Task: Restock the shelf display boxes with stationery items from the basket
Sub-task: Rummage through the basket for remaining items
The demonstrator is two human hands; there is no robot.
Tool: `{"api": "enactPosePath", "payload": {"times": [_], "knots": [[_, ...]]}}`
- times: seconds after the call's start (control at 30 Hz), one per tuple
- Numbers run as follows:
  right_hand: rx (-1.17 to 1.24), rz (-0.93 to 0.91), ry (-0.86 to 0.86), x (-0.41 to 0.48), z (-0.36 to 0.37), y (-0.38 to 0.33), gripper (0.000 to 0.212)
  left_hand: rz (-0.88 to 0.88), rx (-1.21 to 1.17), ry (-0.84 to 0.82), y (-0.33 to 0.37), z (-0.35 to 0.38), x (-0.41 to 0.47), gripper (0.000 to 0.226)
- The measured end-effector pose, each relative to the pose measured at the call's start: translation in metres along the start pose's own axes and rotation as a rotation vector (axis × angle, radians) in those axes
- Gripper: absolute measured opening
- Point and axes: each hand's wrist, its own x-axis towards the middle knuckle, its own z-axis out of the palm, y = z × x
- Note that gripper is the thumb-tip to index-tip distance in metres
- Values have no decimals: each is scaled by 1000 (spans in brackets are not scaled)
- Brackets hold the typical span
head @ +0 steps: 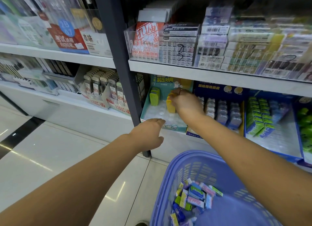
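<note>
A teal display box [148, 114] stands on the low shelf, with a clear dimpled insert inside. A green eraser [154, 97] stands upright at its back left. My right hand [185, 102] is inside the box, fingers closed on a yellow eraser [170, 104] standing on the insert. My left hand [150, 133] rests at the box's front edge, fingers curled down; whether it grips the edge is hidden. A purple basket [177, 163] sits below on the floor, with several small wrapped erasers [194, 198] piled in it.
To the right stand a blue display box [221, 89] with rows of white and lilac items and another tray of green packs [258, 119]. A dark shelf post [125, 84] rises left of the teal box. The upper shelf [202, 74] holds clear bins of boxed stationery. Glossy tiled floor [50, 149] lies to the left.
</note>
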Motion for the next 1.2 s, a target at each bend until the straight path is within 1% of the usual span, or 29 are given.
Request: {"api": "enactPosePath", "payload": {"times": [0.07,0.1,0.17,0.2,0.33,0.4,0.47,0.5,0.53,0.57,0.6,0.63,0.73,0.83,0.9,0.97,1.07,1.13,1.2], "knots": [[-1,49,-11,0,3,-1,31,-16,-19,-5,1,-1,0,60],[-32,27,-2,-2,3,-1,31,-25,-26,-5,1,-2,0,59],[-42,54,-20,-4,3,1,32,-39,-36,-10,3,-2,0,60],[-84,57,-25,-4,2,1,33,-46,-35,-13,4,-3,1,61],[-243,-27,-96,-13,-10,-5,30,-77,0,-7,16,-7,-3,59],[-252,-120,-110,-27,-23,-7,35,-60,25,70,27,-12,-10,53],[-214,-184,-80,-49,-42,-5,38,1,18,215,42,-14,-19,42],[-194,-211,-55,-63,-51,-1,32,48,3,276,51,-13,-24,33],[-171,-231,-38,-80,-57,6,25,88,-9,300,60,-10,-30,26],[-158,-223,-44,-100,-63,15,22,120,-3,287,70,-5,-36,23],[-154,-188,-91,-120,-66,28,22,144,23,235,80,2,-42,24],[-155,-139,-174,-140,-66,42,22,164,59,151,88,11,-47,25],[-173,29,-574,-193,-48,86,20,222,155,-102,111,41,-62,27],[-168,156,-869,-236,-11,120,25,216,111,-296,124,74,-71,28],[-169,175,-1029,-266,19,139,28,193,69,-409,130,101,-74,27],[-229,127,-1157,-290,45,152,29,195,52,-502,135,131,-77,27],[-239,85,-1207,-316,68,164,31,196,65,-644,142,179,-79,29],[-199,93,-1165,-322,75,171,34,194,113,-735,144,209,-80,29],[-154,130,-1080,-324,80,182,31,194,180,-820,144,233,-80,32]]}}
